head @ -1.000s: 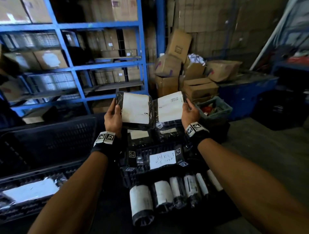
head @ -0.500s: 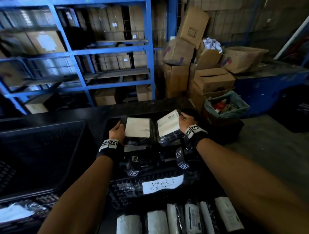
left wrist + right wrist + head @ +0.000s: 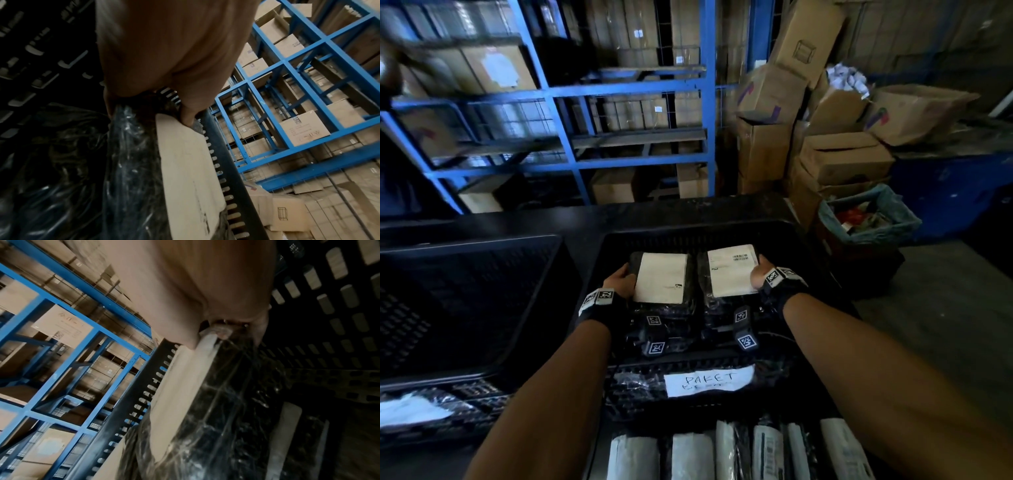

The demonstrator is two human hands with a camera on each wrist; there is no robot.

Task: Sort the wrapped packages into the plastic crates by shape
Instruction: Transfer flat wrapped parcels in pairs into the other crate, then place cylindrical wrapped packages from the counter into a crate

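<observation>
I am setting two flat rectangular packages side by side inside the far black crate (image 3: 808, 236): the left package (image 3: 661, 278), black-wrapped with a pale label facing up, and the right package (image 3: 731, 270), wrapped the same way with a printed barcode label. Both are lying low in the crate, on top of more dark wrapped bundles, though I cannot tell whether they are fully resting yet. My left hand (image 3: 619, 283) is gripping the left package at its outer edge, thumb curled over the top near the label and fingers wrapped underneath, as the left wrist view shows. My right hand (image 3: 759, 274) is holding the right package the same way, thumb pressing on the label's edge and fingers tucked below. So each grip is closed around its own package and neither is letting go yet. As for progress, I am judging the sort to be well underway: a row of rolled packages (image 3: 693, 457) is filling the near crate below the handwritten label (image 3: 707, 380), and a flat white-labelled package (image 3: 410, 409) is lying in the crate at my left. The large crate (image 3: 482, 270) beside it is looking dark inside, and I cannot tell what it holds.
</observation>
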